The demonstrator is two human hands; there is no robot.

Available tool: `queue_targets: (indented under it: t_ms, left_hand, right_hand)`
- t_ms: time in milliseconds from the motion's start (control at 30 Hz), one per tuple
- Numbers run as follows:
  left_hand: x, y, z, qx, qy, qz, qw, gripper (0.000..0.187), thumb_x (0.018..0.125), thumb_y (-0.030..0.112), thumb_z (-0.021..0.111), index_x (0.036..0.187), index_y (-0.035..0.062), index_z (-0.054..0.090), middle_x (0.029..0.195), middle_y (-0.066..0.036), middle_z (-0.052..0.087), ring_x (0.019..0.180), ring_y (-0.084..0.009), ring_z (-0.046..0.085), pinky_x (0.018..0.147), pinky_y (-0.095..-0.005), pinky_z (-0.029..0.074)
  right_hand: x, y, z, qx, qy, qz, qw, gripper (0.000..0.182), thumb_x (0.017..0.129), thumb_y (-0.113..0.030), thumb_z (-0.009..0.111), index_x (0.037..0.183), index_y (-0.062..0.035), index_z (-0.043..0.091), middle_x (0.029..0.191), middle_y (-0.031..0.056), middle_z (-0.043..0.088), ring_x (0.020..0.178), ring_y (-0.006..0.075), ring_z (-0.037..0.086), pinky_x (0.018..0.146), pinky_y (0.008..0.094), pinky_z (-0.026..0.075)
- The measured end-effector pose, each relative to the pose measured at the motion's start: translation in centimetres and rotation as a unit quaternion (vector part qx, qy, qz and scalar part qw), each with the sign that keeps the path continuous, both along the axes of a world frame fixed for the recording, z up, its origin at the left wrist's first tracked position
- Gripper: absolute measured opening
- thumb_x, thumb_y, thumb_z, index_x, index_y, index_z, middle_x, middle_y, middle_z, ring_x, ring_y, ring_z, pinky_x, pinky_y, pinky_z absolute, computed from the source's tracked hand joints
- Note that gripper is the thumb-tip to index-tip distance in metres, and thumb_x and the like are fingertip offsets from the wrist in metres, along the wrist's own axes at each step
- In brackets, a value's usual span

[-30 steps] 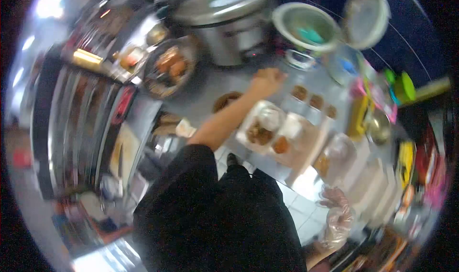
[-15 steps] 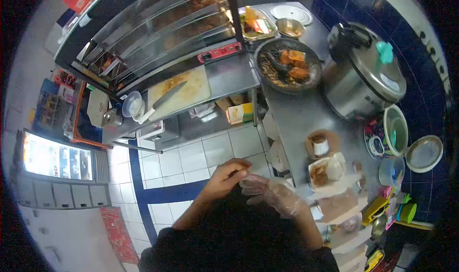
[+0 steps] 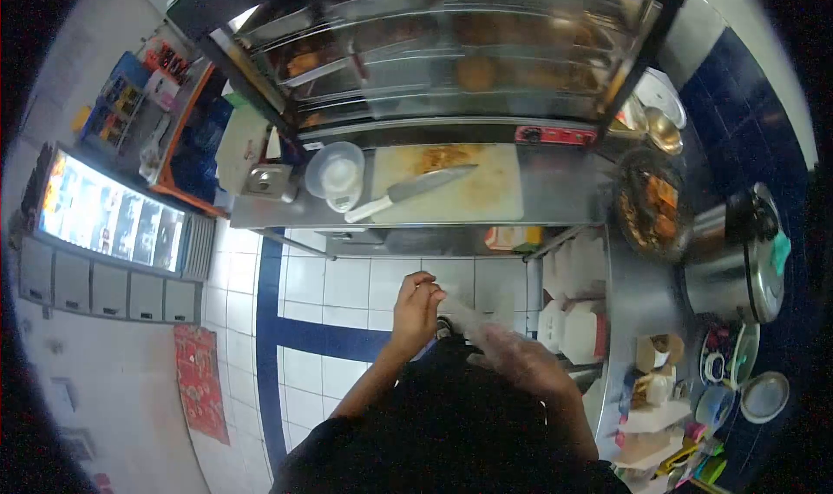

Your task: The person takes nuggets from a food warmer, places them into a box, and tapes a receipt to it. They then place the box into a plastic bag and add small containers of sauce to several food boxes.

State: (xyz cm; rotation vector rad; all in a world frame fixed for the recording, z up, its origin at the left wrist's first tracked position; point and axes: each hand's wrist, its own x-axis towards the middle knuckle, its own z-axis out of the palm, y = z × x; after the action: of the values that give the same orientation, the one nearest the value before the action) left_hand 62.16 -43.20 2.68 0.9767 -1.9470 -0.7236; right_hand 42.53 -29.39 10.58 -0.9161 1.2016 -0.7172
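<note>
Clear plastic glove (image 3: 469, 319) drawn out between two hands, on the wearer's side of the cutting board

Head camera, looking down: the cutting board (image 3: 493, 190) lies on a steel counter, and both hands are on the wearer's side of it, apart from it and above a white-tiled floor (image 3: 347, 281). The left hand (image 3: 417, 308) is bare and raised, its forearm slanting up toward the board. Its fingers are curled and closed, with thumb and fingertips pinching the glove's stretched end. The right hand (image 3: 521, 362) is farther from the board and to the right, wrapped in the glove's other part, with its forearm angled inward so that it points at the left hand. Motion blurs it, so how far its fingers are spread cannot be told; nothing else shows in its grasp.

A knife (image 3: 438, 181) lies across the board, its white handle at the near left corner. Left of the board sits a plastic tub (image 3: 323, 169). Behind the board stands a glass-fronted cabinet (image 3: 408, 95). Right of the board are a dark pan (image 3: 636, 171) with orange-brown food and, farther right, a large steel pot (image 3: 724, 268).
</note>
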Motion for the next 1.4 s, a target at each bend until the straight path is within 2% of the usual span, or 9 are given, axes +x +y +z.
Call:
queue_targets:
  t_ms: [267,400,533,600,933,1067,1167,1267,1400]
  left_hand:
    - [-1.1,-10.4,-2.2,-0.003,-0.058,0.094,0.994,0.018,0.093,0.017,0.058,0.089,0.0001,0.063,0.093,-0.018,0.061,0.089,-0.0383,0.060,0.077,-0.0442,0.048]
    - [-2.2,-18.1,-5.7,-0.003,-0.214,0.095,0.972,0.037,0.098,0.034,0.051,0.087,0.0011,0.064,0.079,-0.017,0.065,0.075,-0.0326,0.064,0.066,-0.0430,0.050]
    - [-1.9,-28.1,0.9,0.311,0.317,0.209,0.871,0.045,0.098,0.050,0.050,0.089,0.0064,0.060,0.076,-0.007,0.064,0.068,-0.0148,0.061,0.057,-0.0307,0.048]
    - [-0.8,-35.0,4.6,0.263,0.507,0.134,0.810,0.044,0.098,0.050,0.049,0.100,0.0077,0.058,0.084,-0.006,0.064,0.069,-0.0175,0.062,0.057,-0.0311,0.048]
    - [2.9,-49.4,9.1,0.236,0.508,0.177,0.809,0.034,0.098,0.028,0.058,0.107,-0.0046,0.056,0.083,-0.013,0.061,0.071,-0.0221,0.063,0.063,-0.0338,0.057]
    - [3.7,-46.5,9.0,0.198,0.444,0.199,0.851,0.046,0.101,0.042,0.048,0.092,-0.0021,0.058,0.069,-0.008,0.060,0.063,-0.0173,0.064,0.052,-0.0275,0.052]
    - [2.6,-37.7,3.1,-0.078,0.097,0.268,0.955,0.039,0.101,0.037,0.045,0.103,0.0010,0.058,0.067,-0.010,0.058,0.055,-0.0248,0.057,0.054,-0.0396,0.046]
    - [1.6,-29.3,-11.6,-0.084,-0.426,-0.108,0.894,0.044,0.088,0.029,0.057,0.124,0.0029,0.054,0.103,-0.019,0.065,0.091,-0.0343,0.063,0.075,-0.0485,0.050]
    - [0.9,-24.2,-12.9,-0.159,-0.393,-0.013,0.905,0.041,0.090,0.037,0.057,0.114,0.0038,0.056,0.119,-0.017,0.056,0.106,-0.0345,0.056,0.092,-0.0543,0.043]
  right_hand:
    - [-5.3,-5.8,-2.2,0.034,-0.300,-0.211,0.930,0.079,0.095,-0.066,0.032,0.155,-0.0164,0.015,0.147,0.0261,0.037,0.133,0.0392,0.041,0.101,0.0700,0.027]
    - [-10.4,-9.4,-3.6,-0.027,-0.179,-0.202,0.963,0.084,0.093,-0.072,0.023,0.155,-0.0163,0.013,0.139,0.0245,0.047,0.108,0.0392,0.059,0.084,0.0544,0.050]
    - [-15.6,-11.8,-5.0,-0.020,-0.133,-0.259,0.957,0.082,0.093,-0.072,0.024,0.153,-0.0155,0.021,0.126,0.0212,0.059,0.092,0.0269,0.065,0.068,0.0377,0.054]
    - [-16.3,-13.7,-4.5,-0.044,-0.130,-0.286,0.948,0.082,0.093,-0.072,0.026,0.152,-0.0153,0.024,0.119,0.0191,0.062,0.081,0.0211,0.064,0.061,0.0333,0.051]
    - [-14.8,-17.9,-5.7,-0.073,-0.169,-0.307,0.934,0.076,0.097,-0.065,0.030,0.150,-0.0097,0.028,0.099,0.0140,0.068,0.059,0.0101,0.049,0.052,0.0249,0.038]
    - [-11.7,-17.8,-7.5,-0.068,-0.199,-0.344,0.915,0.071,0.099,-0.061,0.033,0.149,-0.0100,0.031,0.093,0.0103,0.068,0.058,0.0090,0.046,0.055,0.0238,0.037]
    - [-11.2,-19.1,-9.0,-0.087,-0.204,-0.381,0.898,0.069,0.099,-0.059,0.035,0.147,-0.0104,0.036,0.090,0.0094,0.066,0.060,0.0108,0.047,0.056,0.0254,0.037]
    - [-9.2,-19.2,-9.5,-0.053,-0.246,-0.503,0.827,0.066,0.098,-0.058,0.040,0.144,-0.0111,0.042,0.084,0.0079,0.063,0.080,0.0195,0.059,0.073,0.0337,0.050]
    - [-10.4,-19.7,-11.0,-0.057,-0.258,-0.465,0.845,0.069,0.096,-0.060,0.043,0.145,-0.0116,0.041,0.082,0.0071,0.063,0.085,0.0227,0.061,0.081,0.0393,0.052]
